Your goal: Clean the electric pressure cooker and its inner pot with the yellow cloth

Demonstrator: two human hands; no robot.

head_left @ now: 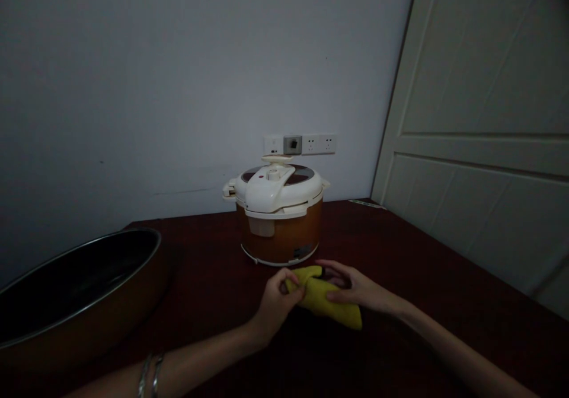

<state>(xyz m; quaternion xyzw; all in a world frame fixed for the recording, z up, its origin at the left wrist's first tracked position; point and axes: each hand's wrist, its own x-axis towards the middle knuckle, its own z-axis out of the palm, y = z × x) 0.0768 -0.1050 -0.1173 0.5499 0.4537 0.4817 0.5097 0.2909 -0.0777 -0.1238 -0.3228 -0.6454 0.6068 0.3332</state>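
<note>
A yellow cloth [326, 298], bunched and folded, is held between my two hands in front of the cooker. My left hand [276, 300] pinches its left end between thumb and fingers. On the other side, my right hand [355, 288] grips the cloth with the thumb on the near face and the fingers behind, partly hidden. Just beyond the hands stands an electric pressure cooker [281, 232] with an orange-brown body and a white lid, which looks closed.
A large dark-lined pan [146, 291] with a metal rim takes up the left of the dark red table [200, 255]. Wall sockets [319, 144] sit behind the cooker. A white panelled door [480, 178] stands along the right side.
</note>
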